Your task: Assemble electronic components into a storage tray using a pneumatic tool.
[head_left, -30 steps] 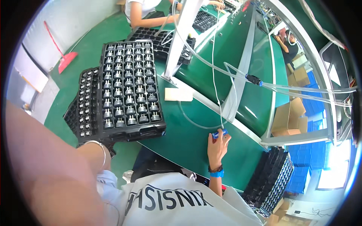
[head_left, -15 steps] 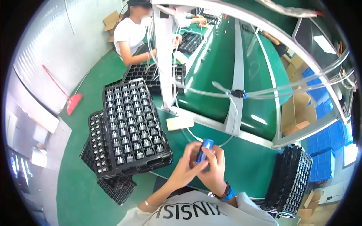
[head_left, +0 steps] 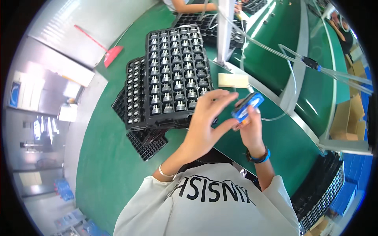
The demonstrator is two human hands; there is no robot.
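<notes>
My right hand (head_left: pixel 252 128), with a dark and blue band at the wrist, grips a small blue block-like thing (head_left: pixel 248 107) with white marks and a dark upper edge; its exact kind does not show. My left hand (head_left: pixel 204 122) is open, fingers apart, its thumb beside the lower end of the blue thing; whether they touch I cannot tell. To the left of the hands, a black compartment tray (head_left: pixel 170 118) holds rows of black parts (head_left: pixel 180 105) with two metal pins, like plugs. My left fingers overlap this tray's near right corner in the picture.
More black trays (head_left: pixel 132 122) lie beneath and beside the full one. A cream block (head_left: pixel 233 80) rests by the white frame (head_left: pixel 223 35). Clear tubes with a black connector (head_left: pixel 311 62) cross at right. Stacked trays (head_left: pixel 321 192) stand at right. Another person's arm (head_left: pixel 195 7) shows at the far side.
The view has shifted, so the tray and bench appear farther up and right. My left hand has come away from the blue thing and spread open; my right hand keeps it, tilted more to the right.
</notes>
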